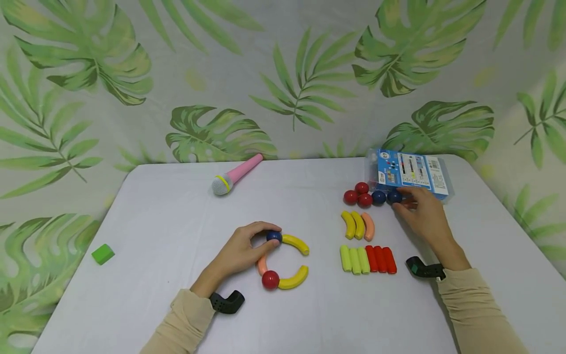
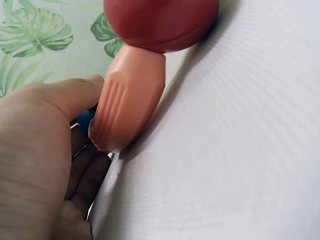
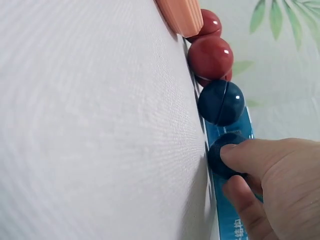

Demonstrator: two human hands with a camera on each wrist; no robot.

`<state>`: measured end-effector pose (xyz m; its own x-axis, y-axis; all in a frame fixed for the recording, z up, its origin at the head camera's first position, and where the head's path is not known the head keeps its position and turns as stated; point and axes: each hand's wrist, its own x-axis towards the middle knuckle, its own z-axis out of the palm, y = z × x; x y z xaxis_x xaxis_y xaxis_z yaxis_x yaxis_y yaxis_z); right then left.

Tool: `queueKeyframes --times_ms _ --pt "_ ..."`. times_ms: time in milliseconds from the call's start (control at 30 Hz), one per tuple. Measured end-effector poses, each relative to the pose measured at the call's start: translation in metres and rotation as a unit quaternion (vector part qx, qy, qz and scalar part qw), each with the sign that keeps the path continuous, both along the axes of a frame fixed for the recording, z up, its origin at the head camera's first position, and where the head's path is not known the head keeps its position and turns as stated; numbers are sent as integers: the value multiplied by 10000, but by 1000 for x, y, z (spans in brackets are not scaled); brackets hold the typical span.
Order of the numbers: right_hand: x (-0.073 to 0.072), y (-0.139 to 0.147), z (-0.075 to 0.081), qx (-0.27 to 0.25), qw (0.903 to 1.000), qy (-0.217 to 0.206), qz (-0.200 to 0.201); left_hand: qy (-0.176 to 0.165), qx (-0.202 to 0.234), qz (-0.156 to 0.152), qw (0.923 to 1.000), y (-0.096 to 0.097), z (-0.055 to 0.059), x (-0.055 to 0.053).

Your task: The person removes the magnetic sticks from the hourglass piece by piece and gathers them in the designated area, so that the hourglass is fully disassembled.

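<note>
My left hand (image 1: 242, 249) holds a dark blue ball (image 1: 274, 237) between thumb and fingers. That ball touches a curved yellow piece (image 1: 297, 244) and an orange curved piece (image 2: 131, 97). A red ball (image 1: 270, 280) joins the orange piece's other end to a second curved yellow piece (image 1: 294, 278), so together they form a ring with a gap on the right. At the back right, my right hand (image 1: 423, 215) pinches another dark blue ball (image 3: 225, 162) by a boxed set. Beside it sits one more blue ball (image 3: 221, 102), next to red balls (image 1: 351, 197).
The clear box with a blue label (image 1: 411, 172) lies behind the right hand. Yellow and orange curved pieces (image 1: 357, 225) sit above a row of pale green and red rods (image 1: 368, 259). A pink toy microphone (image 1: 236, 175) and a green block (image 1: 103, 254) lie farther left.
</note>
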<state>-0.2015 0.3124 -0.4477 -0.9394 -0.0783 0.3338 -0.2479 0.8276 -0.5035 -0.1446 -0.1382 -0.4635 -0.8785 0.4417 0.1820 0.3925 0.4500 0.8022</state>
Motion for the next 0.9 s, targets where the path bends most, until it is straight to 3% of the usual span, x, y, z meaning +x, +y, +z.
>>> queueKeyframes --times_ms 533,700,900 --pt "4 1 9 9 9998 -160 94 -46 24 -14 10000 0 -1 1" --pt "7 -1 18 44 9999 -25 138 -11 57 -21 10000 0 -1 1" --pt "16 -28 37 175 9980 323 505 344 122 -64 9993 0 -2 0"
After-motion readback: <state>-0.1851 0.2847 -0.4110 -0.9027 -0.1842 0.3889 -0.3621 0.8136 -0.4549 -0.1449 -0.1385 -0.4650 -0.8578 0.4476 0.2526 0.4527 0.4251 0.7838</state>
